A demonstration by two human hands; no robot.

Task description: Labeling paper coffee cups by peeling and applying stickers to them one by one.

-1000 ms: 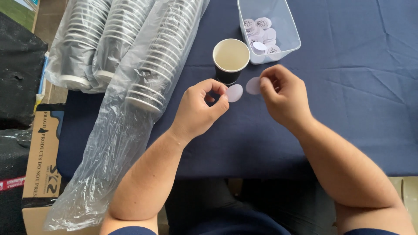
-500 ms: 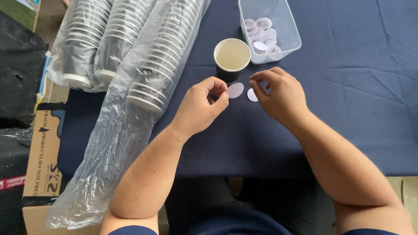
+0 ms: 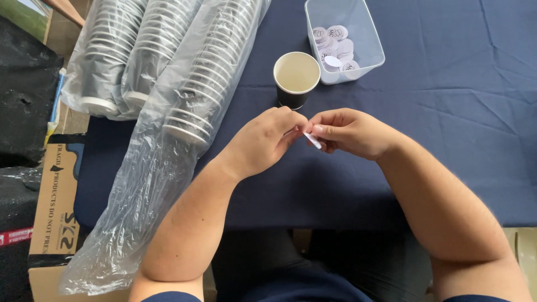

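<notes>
Head view — white round sticker (image 3: 312, 140) between both hands' fingers (image 3: 291, 127)

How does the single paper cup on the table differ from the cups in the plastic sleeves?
The single cup stands upright, alone and unwrapped on the blue tablecloth; the sleeved cups lie on their sides, nested in long stacks inside clear plastic. The single cup shows its pale inside; the sleeved cups show mostly white rims. Both are dark-walled paper cups.

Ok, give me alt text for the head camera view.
Left hand and right hand meet over a navy tablecloth, pinching a small white round sticker. Behind them stand a dark paper cup, a clear tub of stickers and bagged cup stacks.
</notes>
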